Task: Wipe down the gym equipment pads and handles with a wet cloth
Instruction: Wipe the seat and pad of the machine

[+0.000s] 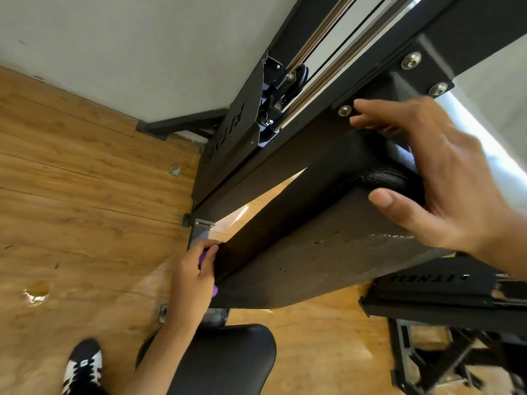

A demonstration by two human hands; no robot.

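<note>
Where the long black pad [313,246] slopes from upper right down to centre-left, we see the purple cloth [202,258] at its lower end, mostly hidden, with bits poking out above and below the fingers. The left hand [196,269] is curled round the cloth, pinching it against the pad's lower edge. The right hand [445,178] clamps the upper end of the pad, with the thumb [382,198] on the front face and the fingers spread over the top and reaching behind, the index tip just beside a bolt [344,110]. There is a shiny streak on the pad face below the right wrist. Behind the pad runs the black machine frame [228,143], with cut-out lettering we can't read, a pulley [296,81], and rails and a cable going up from it. Below the pad, at bottom centre, is a black seat [228,360], with the left forearm crossing its left edge. A black-and-white shoe [82,366] sits at bottom left on the wood floor [71,195], which has a few chipped spots. A grey wall [114,52] is at top left.
</note>
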